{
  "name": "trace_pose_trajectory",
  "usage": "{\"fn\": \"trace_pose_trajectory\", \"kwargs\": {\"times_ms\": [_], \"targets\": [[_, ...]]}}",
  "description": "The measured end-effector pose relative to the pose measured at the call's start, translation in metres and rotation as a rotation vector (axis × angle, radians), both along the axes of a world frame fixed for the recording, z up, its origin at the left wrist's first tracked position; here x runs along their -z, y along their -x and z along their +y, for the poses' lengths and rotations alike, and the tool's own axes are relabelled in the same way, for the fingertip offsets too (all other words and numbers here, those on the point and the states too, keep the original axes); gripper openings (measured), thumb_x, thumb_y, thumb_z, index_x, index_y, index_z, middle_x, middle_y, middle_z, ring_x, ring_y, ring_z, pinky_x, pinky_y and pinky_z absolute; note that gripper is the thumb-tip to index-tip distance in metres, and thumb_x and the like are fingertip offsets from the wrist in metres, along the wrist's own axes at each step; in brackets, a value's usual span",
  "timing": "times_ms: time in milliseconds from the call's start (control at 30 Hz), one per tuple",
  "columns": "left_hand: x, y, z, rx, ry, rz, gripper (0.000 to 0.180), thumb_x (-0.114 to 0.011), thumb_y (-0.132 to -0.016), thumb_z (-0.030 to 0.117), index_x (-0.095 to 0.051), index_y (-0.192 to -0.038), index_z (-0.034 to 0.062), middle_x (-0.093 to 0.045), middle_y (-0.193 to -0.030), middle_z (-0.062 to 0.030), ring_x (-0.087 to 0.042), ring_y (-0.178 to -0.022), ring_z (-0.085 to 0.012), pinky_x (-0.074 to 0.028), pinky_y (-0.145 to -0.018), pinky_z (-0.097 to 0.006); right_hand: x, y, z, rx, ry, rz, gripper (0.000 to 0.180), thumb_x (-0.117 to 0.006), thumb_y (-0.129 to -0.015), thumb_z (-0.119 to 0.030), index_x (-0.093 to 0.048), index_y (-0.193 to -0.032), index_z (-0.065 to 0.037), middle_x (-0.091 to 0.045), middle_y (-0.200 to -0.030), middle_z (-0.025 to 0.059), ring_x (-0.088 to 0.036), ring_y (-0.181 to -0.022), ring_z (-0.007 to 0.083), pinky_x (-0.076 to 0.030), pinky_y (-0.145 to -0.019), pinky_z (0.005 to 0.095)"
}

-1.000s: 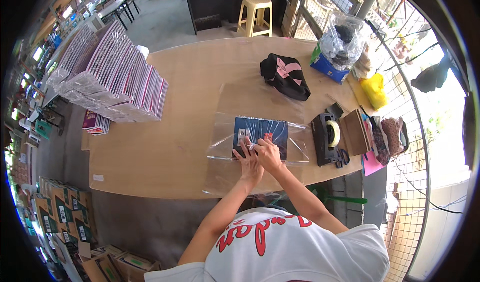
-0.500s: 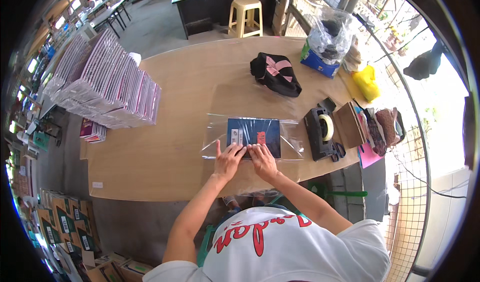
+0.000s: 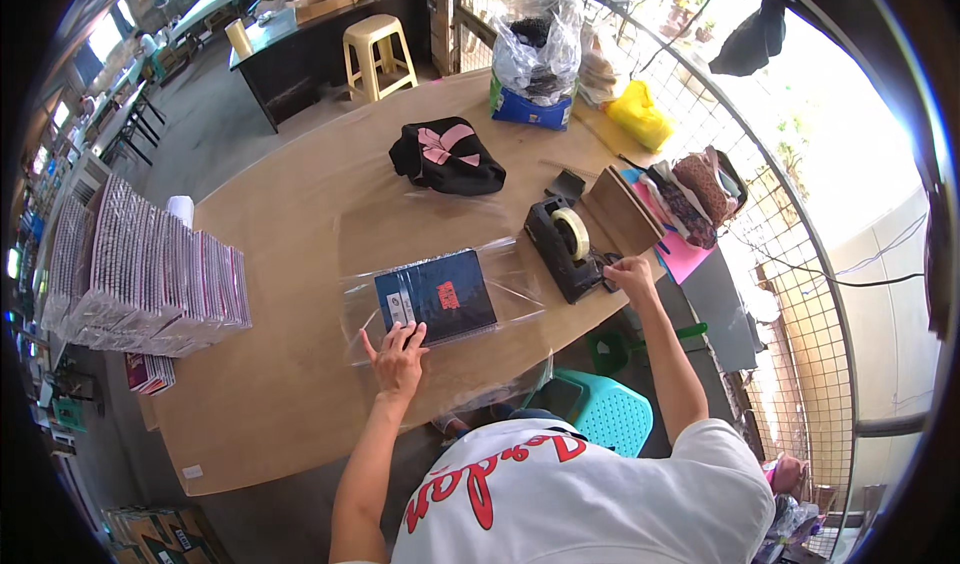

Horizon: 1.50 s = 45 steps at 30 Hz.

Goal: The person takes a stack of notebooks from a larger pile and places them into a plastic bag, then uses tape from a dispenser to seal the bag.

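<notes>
A dark blue book [image 3: 450, 309] with a red-orange patch lies tilted inside a wider clear plastic sleeve [image 3: 515, 279] on the table. My left hand [image 3: 398, 362] rests on the lower left part of the book, fingers spread and holding nothing. Off to the right, my right hand [image 3: 630, 276] is closed, its fingertips pinching the dark handles of a pair of scissors [image 3: 608, 261]. The scissors lie right beside a black tape dispenser [image 3: 560, 254] with a roll of pale tape. Their blades cannot be made out.
Tall stacks of plastic-wrapped books [image 3: 150, 269] stand at the left. A black cloth bundle with a pink pattern [image 3: 447, 156] lies farther back. A filled plastic bag [image 3: 535, 64], a yellow bag [image 3: 640, 116] and a brown box [image 3: 620, 209] line the right side. A teal stool [image 3: 605, 414] stands below the near edge.
My right hand has left the book and reached right to the scissors by the dispenser. My left hand stays on the book. The whole view has turned and shifted to the right.
</notes>
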<state>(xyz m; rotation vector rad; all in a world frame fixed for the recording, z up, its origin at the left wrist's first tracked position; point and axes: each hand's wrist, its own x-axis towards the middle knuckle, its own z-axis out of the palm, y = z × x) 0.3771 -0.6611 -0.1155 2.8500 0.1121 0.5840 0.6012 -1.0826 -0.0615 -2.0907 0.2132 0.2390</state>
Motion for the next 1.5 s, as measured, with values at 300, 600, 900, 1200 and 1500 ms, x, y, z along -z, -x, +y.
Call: {"fn": "trace_pose_trajectory", "kwargs": {"times_ms": [300,600,900,1200,1500], "targets": [[-0.004,-0.003,0.001,0.048,-0.004,0.025,0.043,-0.074,-0.080,0.028,-0.068,-0.122,0.0261,-0.066,-0.118,0.0078,-0.059,-0.117,-0.0159,-0.010,-0.117,-0.066,0.012,-0.018,0.009,-0.067,0.001,0.078,0.028,-0.078,-0.081,-0.024,-0.073,-0.089,0.003,-0.064,-0.069,0.0052,-0.057,-0.066,0.0129,-0.045,-0.059,0.0310],[-0.002,0.000,0.001,0.022,0.019,0.005,0.043,-0.075,-0.079,0.028,-0.068,-0.121,0.0257,-0.066,-0.117,0.0074,-0.059,-0.117,-0.0157,-0.010,-0.117,-0.066,-0.007,0.025,0.006,0.004,0.153,-0.084,0.024,-0.076,-0.083,-0.023,-0.070,-0.077,-0.002,-0.059,-0.063,0.0034,-0.055,-0.058,0.0123,-0.045,-0.054,0.0293],[-0.002,0.002,0.004,0.030,0.039,-0.009,0.041,-0.074,-0.080,0.027,-0.068,-0.121,0.0244,-0.066,-0.120,0.0052,-0.060,-0.117,-0.0180,-0.011,-0.115,-0.068,0.056,0.116,0.099,0.168,-0.923,0.324,0.021,-0.066,-0.095,-0.015,-0.061,-0.111,-0.004,-0.058,-0.070,0.0023,-0.058,-0.055,0.0147,-0.048,-0.047,0.0262],[-0.005,0.000,0.005,0.071,0.029,0.033,0.044,-0.072,-0.082,0.031,-0.065,-0.126,0.0266,-0.063,-0.123,0.0041,-0.057,-0.120,-0.0183,-0.011,-0.116,-0.068,0.041,0.100,0.273,-0.566,0.487,-0.173,0.108,-0.081,-0.078,-0.034,-0.010,-0.156,-0.009,-0.070,-0.083,0.0257,-0.070,-0.076,0.0384,-0.055,-0.068,0.0441],[-0.048,0.010,0.062,-0.169,0.109,0.124,0.054,-0.071,-0.086,0.033,-0.055,-0.136,0.0220,-0.047,-0.138,-0.0160,-0.046,-0.125,-0.0353,-0.019,-0.112,-0.066,-0.005,0.111,0.236,-0.999,0.647,-0.131,0.131,-0.087,-0.068,-0.031,0.007,-0.158,-0.020,-0.064,-0.113,0.0236,-0.065,-0.100,0.0407,-0.052,-0.083,0.0489]]}}
